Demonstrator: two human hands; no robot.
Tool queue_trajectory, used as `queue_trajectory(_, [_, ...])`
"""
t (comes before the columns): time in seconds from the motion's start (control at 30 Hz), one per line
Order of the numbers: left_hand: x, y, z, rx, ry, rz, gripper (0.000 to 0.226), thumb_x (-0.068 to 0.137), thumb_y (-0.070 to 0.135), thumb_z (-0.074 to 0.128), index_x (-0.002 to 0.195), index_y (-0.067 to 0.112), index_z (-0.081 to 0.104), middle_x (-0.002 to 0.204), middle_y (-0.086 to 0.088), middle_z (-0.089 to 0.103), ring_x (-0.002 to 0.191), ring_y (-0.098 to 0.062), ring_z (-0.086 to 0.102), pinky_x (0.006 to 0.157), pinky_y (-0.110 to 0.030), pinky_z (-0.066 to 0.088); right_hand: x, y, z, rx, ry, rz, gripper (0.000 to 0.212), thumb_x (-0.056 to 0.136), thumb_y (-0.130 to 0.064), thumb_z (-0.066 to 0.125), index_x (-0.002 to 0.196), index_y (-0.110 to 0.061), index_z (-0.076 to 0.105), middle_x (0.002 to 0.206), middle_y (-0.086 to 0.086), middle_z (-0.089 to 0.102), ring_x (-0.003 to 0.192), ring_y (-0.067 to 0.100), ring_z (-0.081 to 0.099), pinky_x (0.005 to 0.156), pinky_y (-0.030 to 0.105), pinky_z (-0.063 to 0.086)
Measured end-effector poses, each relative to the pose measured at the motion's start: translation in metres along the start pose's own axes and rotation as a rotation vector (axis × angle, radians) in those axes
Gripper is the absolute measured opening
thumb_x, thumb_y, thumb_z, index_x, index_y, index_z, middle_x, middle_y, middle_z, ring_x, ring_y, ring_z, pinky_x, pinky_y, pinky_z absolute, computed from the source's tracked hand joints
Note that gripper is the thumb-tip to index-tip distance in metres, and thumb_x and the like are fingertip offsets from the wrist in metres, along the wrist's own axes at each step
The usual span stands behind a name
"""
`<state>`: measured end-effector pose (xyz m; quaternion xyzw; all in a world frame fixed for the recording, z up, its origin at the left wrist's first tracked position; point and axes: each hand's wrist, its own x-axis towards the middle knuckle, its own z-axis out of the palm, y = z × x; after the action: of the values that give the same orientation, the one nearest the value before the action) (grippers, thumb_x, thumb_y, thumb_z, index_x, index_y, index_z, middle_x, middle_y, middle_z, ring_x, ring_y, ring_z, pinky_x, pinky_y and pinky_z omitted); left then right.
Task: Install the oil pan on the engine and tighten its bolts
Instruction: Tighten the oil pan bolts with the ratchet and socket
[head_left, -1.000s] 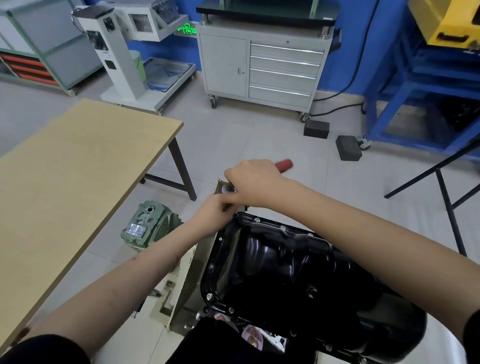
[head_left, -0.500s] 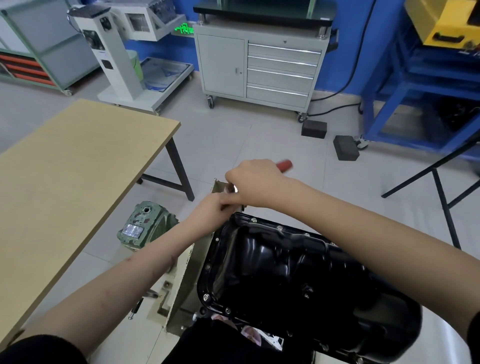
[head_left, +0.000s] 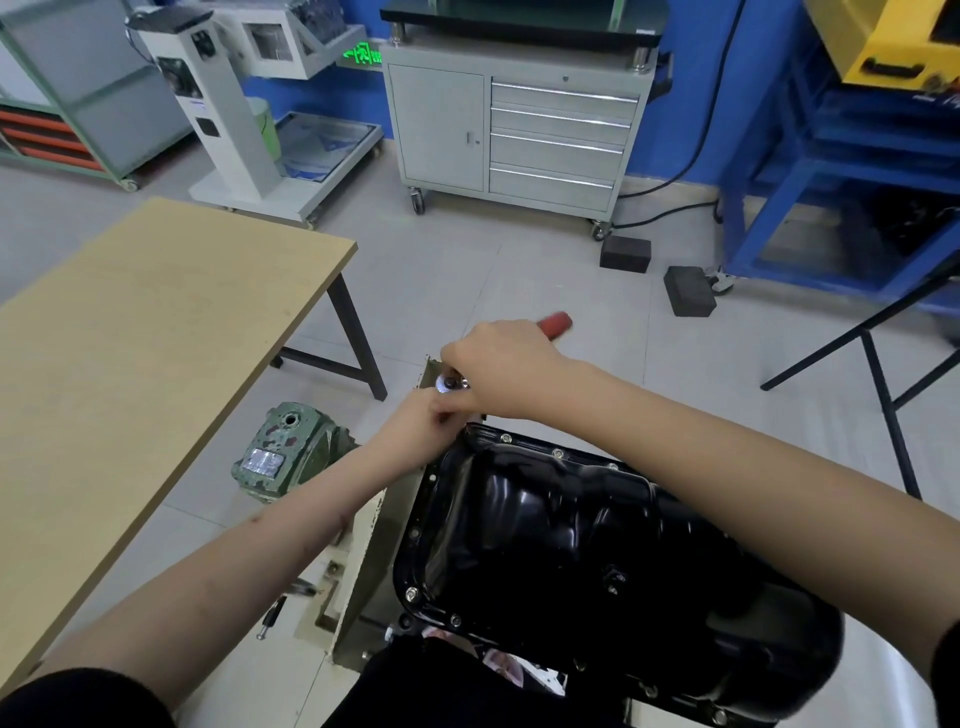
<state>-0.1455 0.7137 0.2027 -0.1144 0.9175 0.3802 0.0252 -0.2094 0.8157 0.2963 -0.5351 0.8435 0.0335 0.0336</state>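
Note:
A glossy black oil pan (head_left: 571, 540) lies on the engine, with bolts along its flange. At the pan's far left corner my right hand (head_left: 498, 364) grips a ratchet wrench; its red handle (head_left: 556, 323) sticks out behind the hand and its chrome head (head_left: 448, 383) shows just below the fingers. My left hand (head_left: 423, 423) sits directly under the head, fingers curled at the socket or bolt, which the hand hides. One bolt (head_left: 412, 592) shows at the near left corner of the flange.
A beige engine stand plate (head_left: 363, 577) runs along the pan's left side. A wooden table (head_left: 130, 353) fills the left. A green gearbox (head_left: 283, 452) sits on the floor. A grey tool cabinet (head_left: 519, 130), a blue frame (head_left: 841, 208) and two black blocks (head_left: 688, 291) stand beyond.
Both hands stay at the pan's far left corner with the wrench. The handle's angle looks about the same; only the camera has shifted slightly.

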Motion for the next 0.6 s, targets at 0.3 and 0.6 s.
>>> queue_trajectory(0.3, [0.002, 0.007, -0.008, 0.042, -0.13, 0.081, 0.015, 0.092, 0.006, 0.045, 0.095, 0.0, 0.059, 0.093, -0.018, 0.061, 0.089, -0.024, 0.053, 0.062, -0.014, 0.028, 0.002, 0.003, -0.01, 0.09, -0.174, -0.165, 0.043, 0.084, -0.011, 0.052, 0.125, -0.025, 0.054, 0.114, 0.003, 0.059, 0.105, 0.023, 0.053, 0.069, 0.03, 0.044])
queue_trajectory(0.6, [-0.006, 0.0, 0.003, 0.08, 0.109, -0.1, 0.039, 0.088, 0.013, 0.052, 0.056, 0.018, 0.03, 0.057, -0.003, 0.042, 0.067, -0.029, 0.045, 0.05, -0.031, 0.013, 0.007, -0.014, -0.005, -0.032, -0.049, -0.081, 0.025, 0.086, -0.029, 0.057, 0.103, -0.01, 0.057, 0.1, 0.008, 0.059, 0.082, 0.027, 0.056, 0.059, 0.028, 0.035])
